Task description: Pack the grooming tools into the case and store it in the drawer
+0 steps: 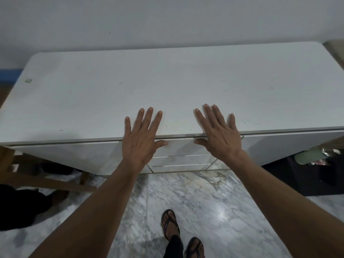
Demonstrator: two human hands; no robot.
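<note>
The white flat-fronted top drawer (179, 147) is seen pushed in under the white rectangular counter (167, 86), on whose front edge the left hand (141, 138) and right hand (217, 135) are laid flat with fingers spread, nothing grasped, above a grey marble floor (195, 202).

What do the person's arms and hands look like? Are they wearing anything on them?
Both arms are bare, with no sleeves in view. The left hand and the right hand wear no gloves, and no rings, watch or bracelets show on them. The fingernails look short and plain. Lower down, the feet are in dark flip-flops.
</note>
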